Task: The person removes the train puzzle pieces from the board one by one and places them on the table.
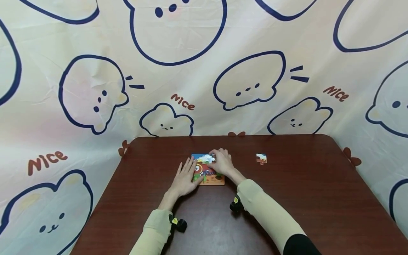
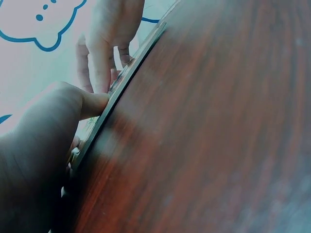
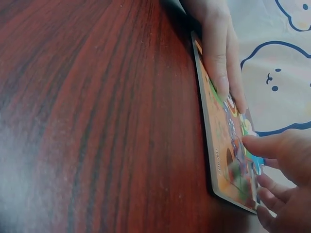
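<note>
A colourful jigsaw puzzle board (image 1: 213, 180) lies flat on the table, with a blue-sky top, a red middle and an orange bottom. My left hand (image 1: 184, 181) rests along its left side with fingers spread straight and the thumb over the lower left part. At the upper right of the board, my right hand (image 1: 223, 163) pinches a blue-and-white puzzle piece (image 3: 255, 159) between thumb and curled fingers. The left wrist view shows the left thumb (image 2: 95, 104) on the board's edge. One loose puzzle piece (image 1: 261, 158) lies to the right, apart from both hands.
The dark brown wooden table (image 1: 287, 198) ends at a back edge just beyond the board. Behind and beside it hangs a pale cloth (image 1: 204, 81) printed with cartoon animals. A small black device (image 1: 178, 224) sits at the left wrist, another (image 1: 236, 204) at the right.
</note>
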A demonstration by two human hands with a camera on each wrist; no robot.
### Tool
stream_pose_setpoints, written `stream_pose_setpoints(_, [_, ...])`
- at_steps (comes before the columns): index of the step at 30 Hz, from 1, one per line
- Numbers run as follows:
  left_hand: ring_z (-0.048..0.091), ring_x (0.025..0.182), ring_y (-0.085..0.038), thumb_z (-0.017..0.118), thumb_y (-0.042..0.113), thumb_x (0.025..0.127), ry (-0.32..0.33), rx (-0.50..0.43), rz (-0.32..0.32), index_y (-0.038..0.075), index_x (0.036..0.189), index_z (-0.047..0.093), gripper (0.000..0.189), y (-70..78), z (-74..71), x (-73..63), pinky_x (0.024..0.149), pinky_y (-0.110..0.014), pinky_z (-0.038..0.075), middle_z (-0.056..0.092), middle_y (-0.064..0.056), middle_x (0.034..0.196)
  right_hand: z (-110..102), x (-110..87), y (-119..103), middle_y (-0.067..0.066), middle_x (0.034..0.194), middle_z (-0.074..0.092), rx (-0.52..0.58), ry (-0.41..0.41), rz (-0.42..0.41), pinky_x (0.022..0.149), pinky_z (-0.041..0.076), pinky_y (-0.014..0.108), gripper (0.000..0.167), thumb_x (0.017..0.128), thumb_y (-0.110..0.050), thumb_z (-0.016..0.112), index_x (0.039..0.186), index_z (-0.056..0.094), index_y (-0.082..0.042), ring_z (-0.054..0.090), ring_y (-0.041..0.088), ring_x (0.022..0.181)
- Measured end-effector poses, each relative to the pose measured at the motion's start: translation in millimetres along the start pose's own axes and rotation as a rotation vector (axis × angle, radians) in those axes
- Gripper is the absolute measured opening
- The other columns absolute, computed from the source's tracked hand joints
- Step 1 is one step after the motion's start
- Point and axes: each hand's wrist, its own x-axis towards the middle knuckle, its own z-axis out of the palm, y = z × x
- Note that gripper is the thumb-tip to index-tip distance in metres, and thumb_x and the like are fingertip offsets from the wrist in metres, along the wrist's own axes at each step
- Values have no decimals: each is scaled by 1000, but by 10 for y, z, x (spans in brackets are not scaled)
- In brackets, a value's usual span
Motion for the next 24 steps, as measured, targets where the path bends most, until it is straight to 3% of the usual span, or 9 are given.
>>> stream_pose_setpoints(4, [12,174,-38,56,53,110,15,-15,4,5,176,24,87,-10,9,8,141,-63,6,16,-17,186,-57,-9,7,15,115,72,34,-12,-26,99,43,55,42,97,-22,87,135,75,-9,62,33,110])
stream_pose_setpoints(8, [12,174,-38,57,52,110,22,-25,15,16,177,28,81,-8,5,7,141,-64,5,15,-17,186,-92,-16,21,15,115,73,78,-23,-38,104,44,60,40,97,-16,86,135,76,-8,66,32,107])
stream_pose_setpoints(12, [11,174,-40,55,52,110,21,-22,33,26,174,36,72,-4,11,7,140,-66,5,14,-18,186,-104,-28,34,15,113,70,112,-41,-30,96,52,50,40,98,-11,84,136,75,-6,65,26,98])
stream_pose_setpoints(16, [11,174,-41,54,52,111,15,-15,37,27,173,40,67,-4,16,9,140,-67,5,13,-18,186,-111,-34,42,16,115,66,165,-62,-16,81,54,38,39,100,-6,80,139,74,-5,61,23,94])
stream_pose_setpoints(24, [8,175,-40,51,53,113,1,-12,27,30,173,38,66,10,-5,-6,140,-66,4,10,-17,187,-84,-13,75,18,119,68,287,-49,-19,86,63,40,38,101,2,74,138,73,-2,70,24,96])
